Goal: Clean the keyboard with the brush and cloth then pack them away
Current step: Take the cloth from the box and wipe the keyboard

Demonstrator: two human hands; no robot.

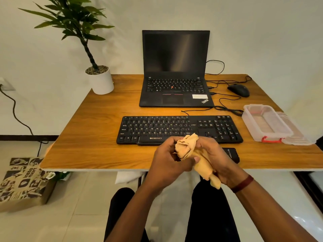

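Orange cloth [187,148] bunched low in the middle of the frame, gripped by curled left hand [166,159] and right hand [218,154], its long end pointed toward lower right, keyboard [180,128] laid sideways just above.

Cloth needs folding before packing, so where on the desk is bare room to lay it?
Widest bare patch: left side of the desk, between plant pot, laptop and keyboard. A strip also runs in front of the keyboard's left half. The right is crowded: cables, mouse, clear container.
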